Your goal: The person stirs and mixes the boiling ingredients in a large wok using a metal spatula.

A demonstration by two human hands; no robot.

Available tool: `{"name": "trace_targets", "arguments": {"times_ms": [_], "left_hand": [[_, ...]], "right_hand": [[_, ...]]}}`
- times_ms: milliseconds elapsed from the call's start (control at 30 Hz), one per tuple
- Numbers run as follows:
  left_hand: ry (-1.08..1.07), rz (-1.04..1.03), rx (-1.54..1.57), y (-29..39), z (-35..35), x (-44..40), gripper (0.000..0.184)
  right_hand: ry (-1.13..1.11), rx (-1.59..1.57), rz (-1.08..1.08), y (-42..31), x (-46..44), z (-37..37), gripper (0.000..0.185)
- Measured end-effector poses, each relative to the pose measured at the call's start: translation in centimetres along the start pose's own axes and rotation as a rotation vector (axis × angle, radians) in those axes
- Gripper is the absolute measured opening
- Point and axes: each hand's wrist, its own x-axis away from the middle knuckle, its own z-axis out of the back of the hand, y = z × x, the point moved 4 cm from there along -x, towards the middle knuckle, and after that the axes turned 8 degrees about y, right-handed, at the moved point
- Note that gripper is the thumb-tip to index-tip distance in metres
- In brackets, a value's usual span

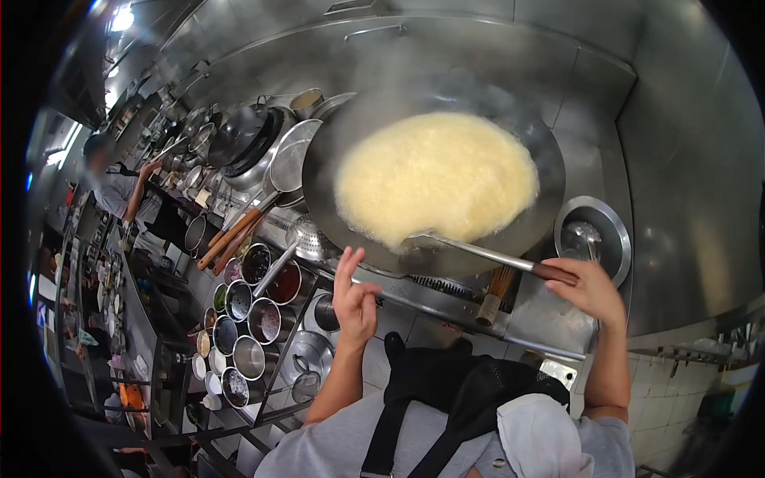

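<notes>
As wok (550, 163) steams, right hand (591, 291), gripped utensil (488, 253)

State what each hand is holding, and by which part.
The right hand holds the long-handled metal utensil by the brown grip at its near end. The left hand holds nothing visible.

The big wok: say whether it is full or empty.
Partly full: pale-yellow contents cover the middle of the wok, with its bare dark wall showing around them.
</notes>
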Motion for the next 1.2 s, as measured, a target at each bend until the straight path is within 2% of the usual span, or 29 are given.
{"name": "trace_targets", "arguments": {"times_ms": [33,133,167,200,267,300,433,600,800,933,1067,1200], "left_hand": [[-0.016,0.055,0.004,-0.2,0.2,0.3,0.017],[-0.037,0.065,0.002,-0.7,0.4,1.1,0.016],[-0.085,0.072,-0.001,-0.9,0.4,1.2,0.025],[-0.081,0.073,-0.002,-0.8,0.4,1.4,0.025],[-0.237,0.146,-0.091,-0.4,-0.4,1.4,0.047],[-0.279,0.09,-0.108,-0.9,-0.6,2.0,0.063],[-0.299,0.057,-0.11,-1.9,-0.9,2.5,0.066],[-0.356,-0.016,-0.117,-3.1,-0.6,2.8,0.071],[-0.377,-0.02,-0.104,-4.1,-0.3,2.8,0.07],[-0.413,-0.07,-0.103,-5.1,-0.3,2.7,0.069],[-0.415,-0.075,-0.046,-6.0,-0.5,3.1,0.073],[-0.414,-0.086,-0.03,-6.2,-0.4,2.9,0.07]], "right_hand": [[0.001,0.005,0.014,-0.2,-1.2,-1.4,0.046],[0.023,0.034,0.072,-1.5,-4.4,-6.4,0.046],[0.044,0.079,0.082,-1.8,-5.7,-7.8,0.045],[0.067,0.125,0.091,-2.0,-7.0,-9.1,0.044],[0.123,0.171,0.056,-2.2,-9.8,-11.4,0.042],[0.18,0.216,0.014,-2.0,-11.2,-12.3,0.041],[0.301,0.342,0.035,-0.4,-16.6,-14.8,0.04],[0.468,0.488,-0.028,1.3,-19.8,-14.1,0.039],[0.505,0.517,-0.09,1.6,-16.6,-12.9,0.041],[0.502,0.302,-0.046,1.8,-12.7,-12.0,0.037],[0.456,0.099,-0.052,3.8,-8.4,-13.0,0.045],[0.391,0.017,-0.131,0.2,-4.1,-13.9,0.043]]}}
